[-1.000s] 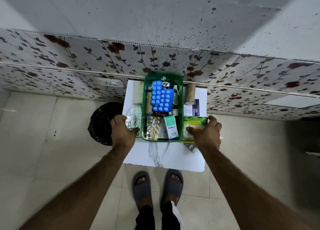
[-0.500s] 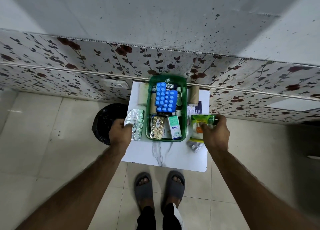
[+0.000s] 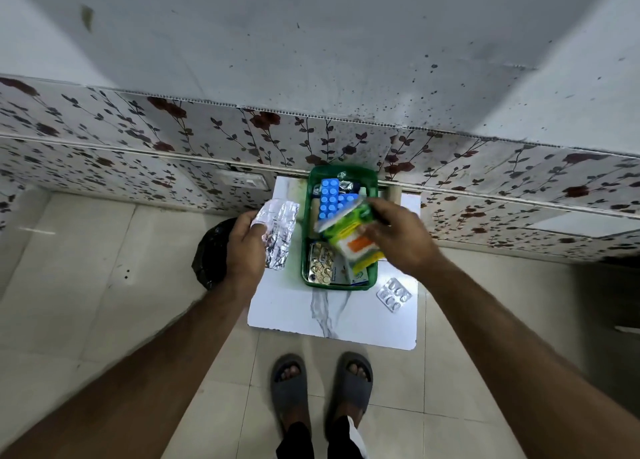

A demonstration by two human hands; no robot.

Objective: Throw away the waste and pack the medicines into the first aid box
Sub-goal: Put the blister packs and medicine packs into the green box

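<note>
Holding green packets (image 3: pixel 351 231), blurred, over green box (image 3: pixel 373 181), R hand (image 3: pixel 398 237) clamped; L hand (image 3: pixel 244 247) grips foil strip (image 3: pixel 278 235) at 9 o'clock.

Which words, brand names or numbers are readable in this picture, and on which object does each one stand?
None can be read.
Green and white packet with an orange patch in the right hand: blurred.
Crumpled silver foil strip in the left hand: print too small.
</note>
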